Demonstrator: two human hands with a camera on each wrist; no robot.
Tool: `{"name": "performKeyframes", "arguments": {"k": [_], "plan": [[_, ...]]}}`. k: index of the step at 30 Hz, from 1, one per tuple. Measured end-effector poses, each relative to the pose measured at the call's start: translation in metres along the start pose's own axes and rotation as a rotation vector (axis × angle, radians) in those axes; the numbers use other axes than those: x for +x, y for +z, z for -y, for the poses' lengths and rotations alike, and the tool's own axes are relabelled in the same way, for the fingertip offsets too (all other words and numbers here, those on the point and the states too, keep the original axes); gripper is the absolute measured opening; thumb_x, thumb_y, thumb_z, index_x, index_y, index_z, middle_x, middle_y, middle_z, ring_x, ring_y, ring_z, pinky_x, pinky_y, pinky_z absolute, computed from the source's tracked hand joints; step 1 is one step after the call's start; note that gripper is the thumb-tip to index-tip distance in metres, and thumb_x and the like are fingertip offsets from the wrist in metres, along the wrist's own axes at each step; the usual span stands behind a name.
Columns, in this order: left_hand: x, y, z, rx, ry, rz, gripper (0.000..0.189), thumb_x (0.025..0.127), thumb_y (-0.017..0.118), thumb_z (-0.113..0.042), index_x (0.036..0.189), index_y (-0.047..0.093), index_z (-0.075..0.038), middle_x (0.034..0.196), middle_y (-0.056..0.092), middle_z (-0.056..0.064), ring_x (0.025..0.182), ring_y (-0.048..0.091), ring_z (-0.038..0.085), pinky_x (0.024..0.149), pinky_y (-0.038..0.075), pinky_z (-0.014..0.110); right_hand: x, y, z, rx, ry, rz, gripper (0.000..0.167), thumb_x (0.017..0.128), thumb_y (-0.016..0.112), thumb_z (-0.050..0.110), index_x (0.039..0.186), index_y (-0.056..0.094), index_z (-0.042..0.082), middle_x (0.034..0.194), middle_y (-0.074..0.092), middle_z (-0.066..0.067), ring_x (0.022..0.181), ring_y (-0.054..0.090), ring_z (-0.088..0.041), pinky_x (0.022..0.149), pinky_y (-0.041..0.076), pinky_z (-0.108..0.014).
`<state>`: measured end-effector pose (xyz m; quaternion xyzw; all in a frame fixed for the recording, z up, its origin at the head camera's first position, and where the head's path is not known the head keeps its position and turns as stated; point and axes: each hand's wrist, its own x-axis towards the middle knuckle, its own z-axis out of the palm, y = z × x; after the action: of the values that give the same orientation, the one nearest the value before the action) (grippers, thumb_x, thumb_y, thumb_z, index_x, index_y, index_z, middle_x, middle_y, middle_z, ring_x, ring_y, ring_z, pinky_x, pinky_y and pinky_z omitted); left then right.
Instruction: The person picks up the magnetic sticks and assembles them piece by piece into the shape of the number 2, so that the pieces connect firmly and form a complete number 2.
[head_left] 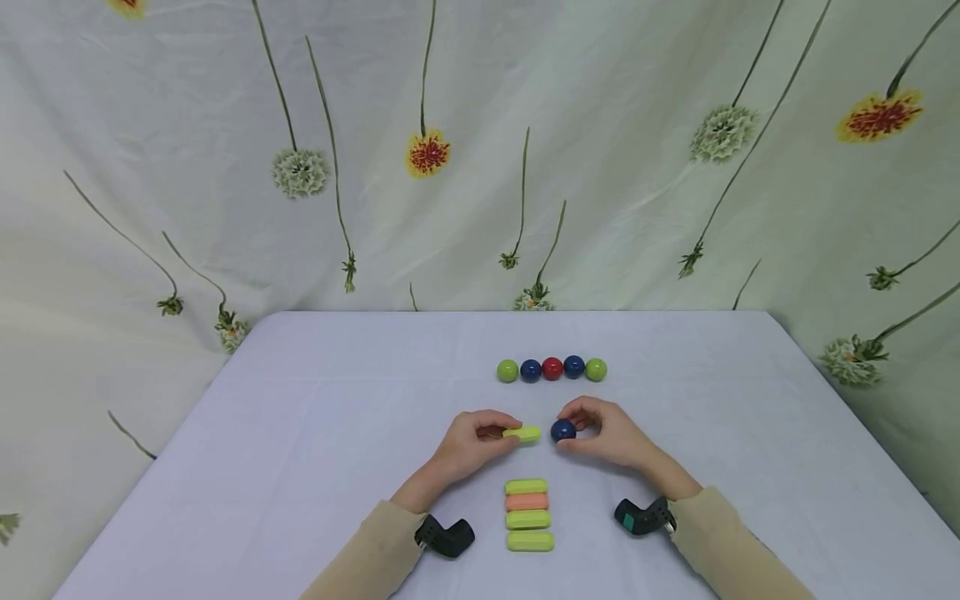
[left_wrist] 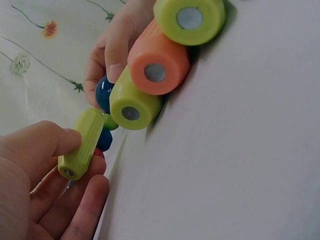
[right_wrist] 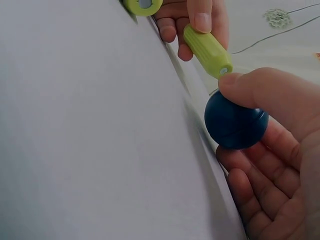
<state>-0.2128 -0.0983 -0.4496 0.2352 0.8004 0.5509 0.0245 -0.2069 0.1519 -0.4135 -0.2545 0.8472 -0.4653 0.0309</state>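
A green rod [head_left: 529, 434] is over the middle of the table [head_left: 337, 400], pinched between the thumb and fingers of the left hand [head_left: 467, 443]. Just to its right, with a small gap between, a blue ball [head_left: 562, 430] is grasped between the thumb and fingers of the right hand [head_left: 611, 435]. On the near side lies a column of four rods [head_left: 528, 519], side by side: from far to near, green, orange, green, green. On the far side sits a row of five balls [head_left: 552, 368]: from left to right, green, blue, red, blue, green. Each wrist bears a black camera [head_left: 448, 537] beside a beige sleeve [head_left: 375, 546]. A flowered cloth [head_left: 600, 125] hangs beyond the table's far edge.
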Motion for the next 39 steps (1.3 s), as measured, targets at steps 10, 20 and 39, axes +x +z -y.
{"name": "performKeyframes", "arguments": {"k": [10,20,39], "plan": [[0.000,0.000,-0.001,0.001,0.003,0.003,0.020,0.082,0.072,-0.013,0.102,0.072,-0.008,0.102,0.068,0.002,0.087,0.061,0.014,0.076,0.051,0.024,0.000,0.002,0.002,-0.006,-0.014,0.003,0.029,0.077,0.076,0.009,0.101,0.063,0.000,0.097,0.064,-0.008,0.085,0.056,-0.020,0.080,0.048,-0.037],[0.000,0.001,-0.001,0.001,-0.015,0.005,0.021,0.082,0.072,-0.010,0.103,0.072,-0.007,0.103,0.067,0.004,0.088,0.061,0.015,0.076,0.050,0.022,0.000,0.002,0.004,-0.009,-0.020,0.009,0.028,0.078,0.076,0.009,0.101,0.064,0.000,0.096,0.064,-0.009,0.085,0.057,-0.023,0.079,0.048,-0.038],[-0.008,-0.004,-0.034,0.012,0.008,0.050,0.022,0.084,0.068,-0.004,0.105,0.069,0.001,0.106,0.067,0.012,0.090,0.060,0.018,0.078,0.050,0.024,0.000,0.003,0.005,-0.021,-0.020,0.009,0.028,0.078,0.076,0.010,0.102,0.065,0.001,0.095,0.065,-0.007,0.086,0.057,-0.021,0.079,0.048,-0.037]]}}
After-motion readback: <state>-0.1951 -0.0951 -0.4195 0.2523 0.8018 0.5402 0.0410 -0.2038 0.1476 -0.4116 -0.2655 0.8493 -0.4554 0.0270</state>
